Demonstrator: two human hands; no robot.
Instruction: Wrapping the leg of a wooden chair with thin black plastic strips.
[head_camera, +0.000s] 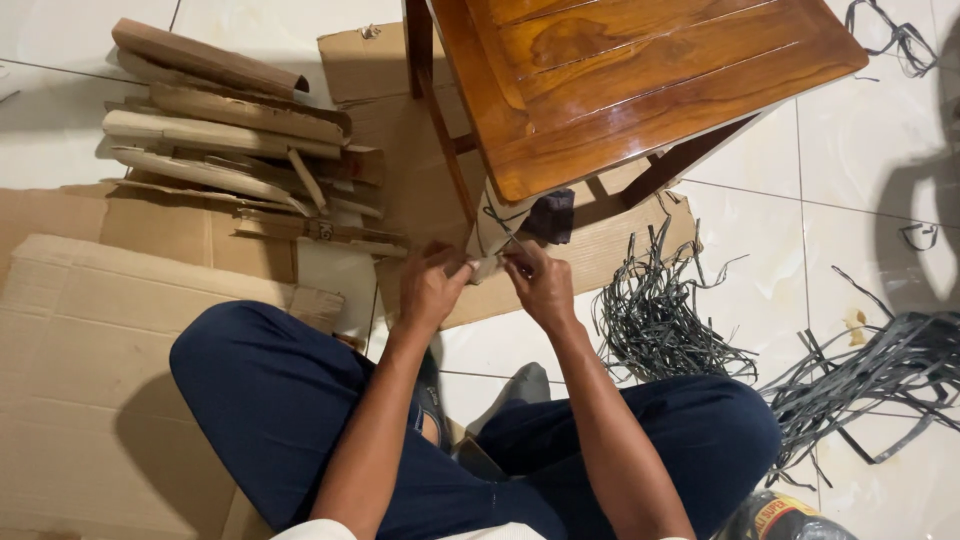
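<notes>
Wood strip pinched between both hands, under the chair edge.
Left hand (432, 287) and right hand (537, 283) both closed on strip (486, 266); long axis runs left-right, level. Chair (640, 80) above, grey straps (660, 320) right.

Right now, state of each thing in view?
left hand: gripping pale strip end
right hand: pinching the same strip
pale strip: held between both hands
wooden table: standing on floor
grey strips: loose tangle on tiles
wood pieces: stacked on cardboard
</notes>
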